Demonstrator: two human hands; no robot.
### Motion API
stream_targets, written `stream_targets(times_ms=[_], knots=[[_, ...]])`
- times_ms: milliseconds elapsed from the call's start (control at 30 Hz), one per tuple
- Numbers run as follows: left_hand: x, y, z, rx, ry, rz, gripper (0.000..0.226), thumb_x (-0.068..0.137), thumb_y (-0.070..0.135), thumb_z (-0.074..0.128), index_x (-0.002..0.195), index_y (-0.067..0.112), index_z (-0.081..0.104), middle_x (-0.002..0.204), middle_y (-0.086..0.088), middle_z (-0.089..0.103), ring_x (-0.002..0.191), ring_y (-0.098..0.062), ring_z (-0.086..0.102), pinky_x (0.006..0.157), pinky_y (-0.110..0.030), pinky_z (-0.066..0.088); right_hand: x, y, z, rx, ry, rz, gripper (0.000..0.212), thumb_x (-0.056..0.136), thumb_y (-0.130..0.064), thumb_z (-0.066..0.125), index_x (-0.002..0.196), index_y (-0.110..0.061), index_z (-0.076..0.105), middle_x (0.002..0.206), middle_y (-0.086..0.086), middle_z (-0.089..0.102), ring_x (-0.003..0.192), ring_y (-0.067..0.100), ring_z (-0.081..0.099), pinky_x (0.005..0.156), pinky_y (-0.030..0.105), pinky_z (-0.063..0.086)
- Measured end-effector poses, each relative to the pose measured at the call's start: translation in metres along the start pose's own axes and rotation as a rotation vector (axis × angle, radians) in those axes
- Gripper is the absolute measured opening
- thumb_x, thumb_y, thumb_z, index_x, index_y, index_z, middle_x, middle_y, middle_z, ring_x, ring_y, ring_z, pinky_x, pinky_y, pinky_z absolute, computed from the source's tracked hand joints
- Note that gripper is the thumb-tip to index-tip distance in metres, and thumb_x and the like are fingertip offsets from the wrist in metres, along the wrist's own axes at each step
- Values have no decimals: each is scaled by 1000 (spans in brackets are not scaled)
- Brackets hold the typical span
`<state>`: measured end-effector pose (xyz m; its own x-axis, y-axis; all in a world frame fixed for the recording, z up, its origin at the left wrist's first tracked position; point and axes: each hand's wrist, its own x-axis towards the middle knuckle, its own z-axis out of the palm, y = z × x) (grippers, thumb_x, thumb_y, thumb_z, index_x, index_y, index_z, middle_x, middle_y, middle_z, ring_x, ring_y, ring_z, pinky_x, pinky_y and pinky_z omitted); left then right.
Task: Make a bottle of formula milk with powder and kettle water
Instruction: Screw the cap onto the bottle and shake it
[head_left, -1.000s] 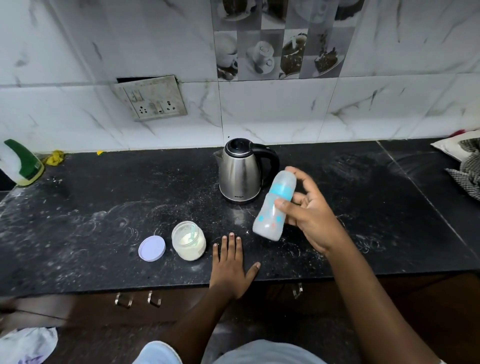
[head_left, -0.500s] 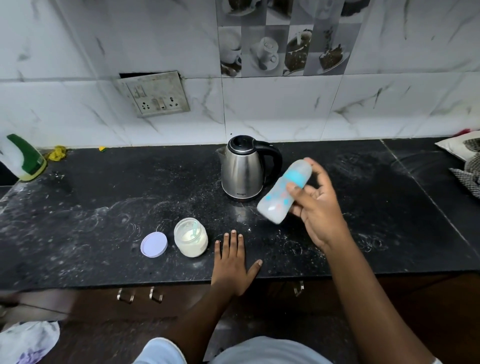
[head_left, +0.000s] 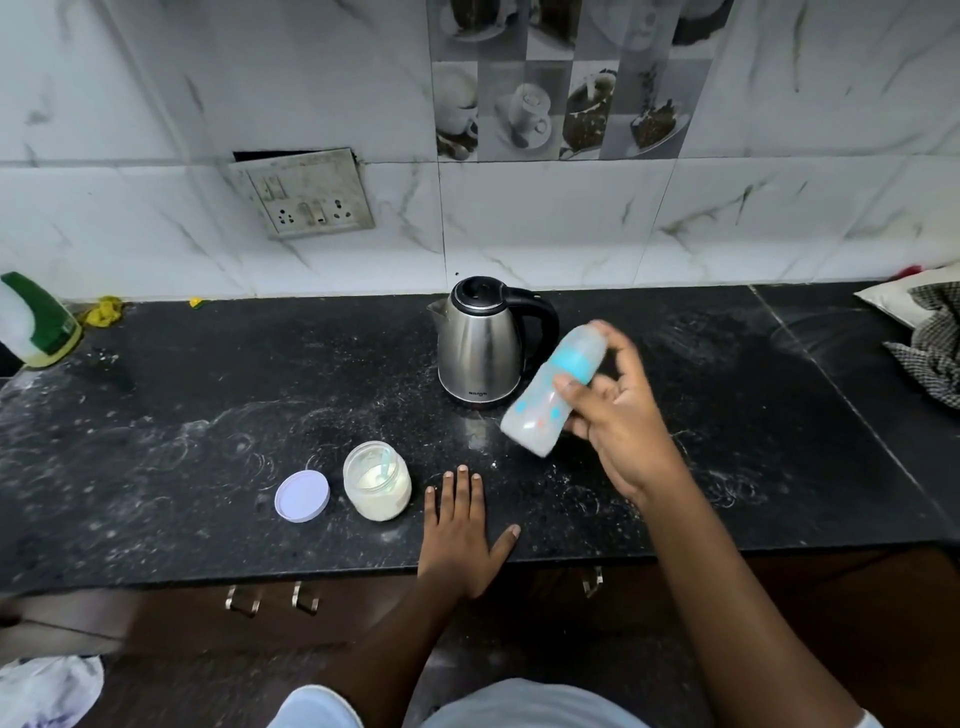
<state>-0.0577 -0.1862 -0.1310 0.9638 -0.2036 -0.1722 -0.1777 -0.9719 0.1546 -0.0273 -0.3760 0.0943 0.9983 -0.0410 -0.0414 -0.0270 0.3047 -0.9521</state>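
Translucent blue-collared plastic baby bottle (head_left: 550, 395) is gripped tilted by right hand (head_left: 618, 421), at 4 o'clock of steel kettle (head_left: 480, 348). Left hand (head_left: 460, 530) rests flat, released, on black counter (head_left: 208, 415). Mixing shake judged: its top should be kept tight.

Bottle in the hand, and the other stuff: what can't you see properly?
Baby bottle: head view, blurred, and the right hand covers one side; fill level unreadable.
Kettle: lid shut, so the water inside is hidden.
Green-capped bottle: cut off by the left edge.
Checked cloth: cut off by the right edge.
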Motion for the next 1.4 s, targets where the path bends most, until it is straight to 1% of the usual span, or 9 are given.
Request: stream_targets(times_ms=[100,267,400,700,867,1000,1133,1300,1400], knots=[[0,0,1,-21,11,-2,106,93,83,-5,168,10,-7,177,-14,-14,163,-31,-20,128,-54,-17,-5,-1,1,-29,-82,26,69,90,-2,74,147,-32,48,121,17,74,116,35,71,88,51,62],[-1,0,-1,1,2,6,100,100,79,11,168,10,-9,177,-13,-16,163,-31,-20,130,-55,-15,1,1,3,171,171,-87,64,99,-4,67,151,-29,41,127,10,71,123,29,68,92,52,61],[0,0,2,-8,17,5,100,99,79,12,169,9,-6,177,-14,-12,164,-32,-17,130,-55,-14,-7,5,6,-8,-47,-6,70,89,-9,75,148,-33,47,122,15,74,118,34,70,88,50,62],[1,-1,5,-7,24,6,101,99,80,10,169,9,-4,178,-15,-11,164,-32,-16,128,-54,-16,-8,-4,0,-67,-77,-24,70,87,-9,77,145,-35,50,119,16,75,112,33,73,87,50,62],[0,-1,4,11,16,4,102,97,82,3,169,9,-5,178,-15,-11,164,-32,-16,129,-55,-14,-4,-4,0,96,108,-86,64,96,-6,70,150,-28,43,121,8,74,119,29,70,88,50,62],[0,0,2,4,8,2,100,99,79,12,169,9,-6,178,-14,-13,164,-32,-18,129,-54,-15,-11,-4,-2,-109,-102,5,65,92,-1,73,145,-31,50,111,15,77,102,27,75,75,38,63],[0,-1,3,6,5,3,103,97,82,5,169,9,-4,178,-14,-11,164,-32,-16,130,-55,-13,-7,-3,-4,102,119,-82,60,97,-5,69,146,-30,45,119,9,74,117,27,71,89,51,62],[0,-1,1,13,-4,3,101,98,80,9,169,9,-6,178,-15,-11,164,-32,-17,131,-56,-12,-12,-5,-5,-26,-46,-11,71,83,-11,78,144,-33,50,117,15,75,114,33,72,88,52,62],[-1,0,0,13,-4,0,103,96,82,-2,169,9,-5,178,-14,-11,164,-32,-16,131,-55,-12,-7,-8,-8,145,122,-78,62,94,-3,69,147,-29,47,119,8,74,117,29,71,90,52,62]])
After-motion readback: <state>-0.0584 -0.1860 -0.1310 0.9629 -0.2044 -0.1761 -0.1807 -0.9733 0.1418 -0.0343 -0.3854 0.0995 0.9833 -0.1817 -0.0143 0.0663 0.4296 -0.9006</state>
